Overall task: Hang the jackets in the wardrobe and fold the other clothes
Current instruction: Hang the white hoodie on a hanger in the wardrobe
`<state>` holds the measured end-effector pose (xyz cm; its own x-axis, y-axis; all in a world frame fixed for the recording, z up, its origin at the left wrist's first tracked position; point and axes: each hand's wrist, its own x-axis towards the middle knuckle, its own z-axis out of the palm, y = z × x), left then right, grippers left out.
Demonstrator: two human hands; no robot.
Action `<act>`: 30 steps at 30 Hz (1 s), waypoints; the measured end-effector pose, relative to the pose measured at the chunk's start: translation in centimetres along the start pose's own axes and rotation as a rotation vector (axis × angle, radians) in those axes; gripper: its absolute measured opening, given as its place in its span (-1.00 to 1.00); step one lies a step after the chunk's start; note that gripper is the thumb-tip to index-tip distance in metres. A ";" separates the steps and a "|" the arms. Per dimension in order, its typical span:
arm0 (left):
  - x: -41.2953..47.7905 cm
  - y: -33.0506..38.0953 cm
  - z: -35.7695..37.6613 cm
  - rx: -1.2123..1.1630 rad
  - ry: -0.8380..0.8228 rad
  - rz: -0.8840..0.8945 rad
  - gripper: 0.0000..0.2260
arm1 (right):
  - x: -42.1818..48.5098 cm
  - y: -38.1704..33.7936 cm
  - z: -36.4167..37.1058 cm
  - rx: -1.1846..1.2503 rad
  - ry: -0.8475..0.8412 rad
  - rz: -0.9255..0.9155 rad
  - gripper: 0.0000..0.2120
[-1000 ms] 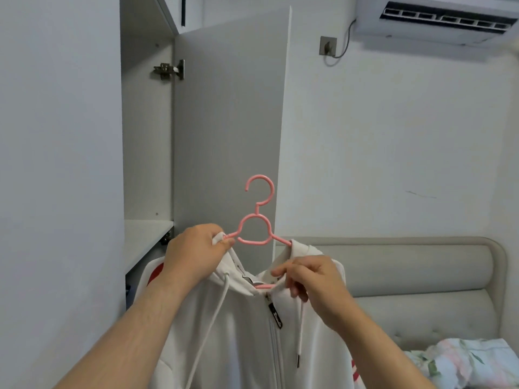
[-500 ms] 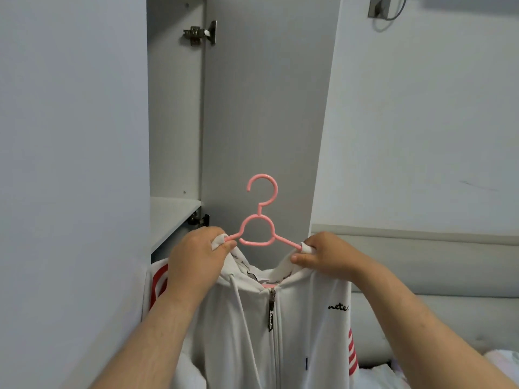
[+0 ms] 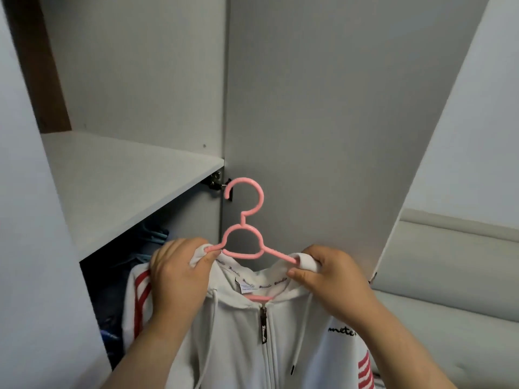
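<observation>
A white zip-up hooded jacket (image 3: 241, 338) with red stripes on both sleeves hangs on a pink plastic hanger (image 3: 243, 223), held up in front of the open wardrobe. My left hand (image 3: 179, 273) grips the jacket's left shoulder together with the hanger's arm. On the other side my right hand (image 3: 328, 273) pinches the right shoulder and that end of the hanger. The hook stands upright, free in the air, just before the wardrobe door (image 3: 323, 122).
A white wardrobe shelf (image 3: 120, 181) juts out at the left, level with the hook. Below it the dark compartment holds blue garments (image 3: 154, 237). A door hinge (image 3: 214, 182) sits by the hook. A padded headboard (image 3: 455, 265) is at the right.
My view has dropped and drawn closer to the wardrobe. My right hand moved from the zip area up to the right shoulder. The jacket on its hanger came nearer the shelf.
</observation>
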<state>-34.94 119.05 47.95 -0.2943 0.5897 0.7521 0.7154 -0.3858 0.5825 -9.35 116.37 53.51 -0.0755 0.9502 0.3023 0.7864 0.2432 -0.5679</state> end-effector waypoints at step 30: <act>-11.5 -19.6 6.1 0.403 0.406 0.060 -0.74 | 6.1 8.5 24.2 0.084 -0.001 -0.399 -0.70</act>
<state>-41.75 124.13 25.95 -0.4089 0.2247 0.8845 0.8998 -0.0625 0.4318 -18.00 128.94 32.03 -0.3654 0.7780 0.5111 0.6426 0.6080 -0.4662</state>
